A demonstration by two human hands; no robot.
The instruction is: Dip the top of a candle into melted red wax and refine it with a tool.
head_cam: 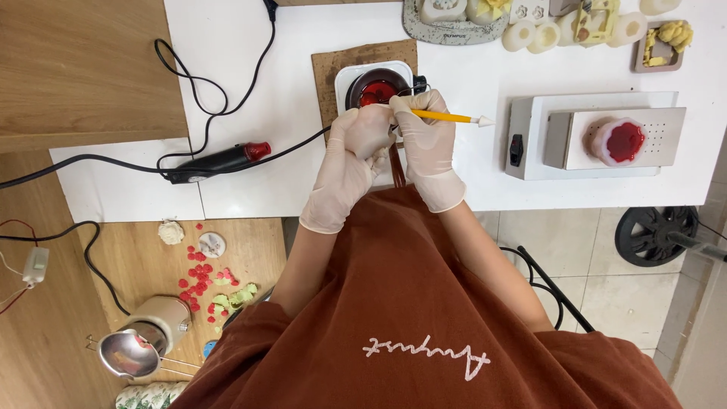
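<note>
nearby, heat gun (216, 160), red-filled mould (621, 141)

Single head view, straight down, close over white table (250, 174).

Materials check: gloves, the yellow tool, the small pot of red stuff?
Gloves on the left hand and right hand: thin, pale, matte and wrinkled, likely latex or nitrile. Yellow tool: painted wood or plastic shaft with a white pointed tip, possibly silicone. Small pot: dark, shiny metal, holding glossy red liquid, perhaps melted wax.
</note>
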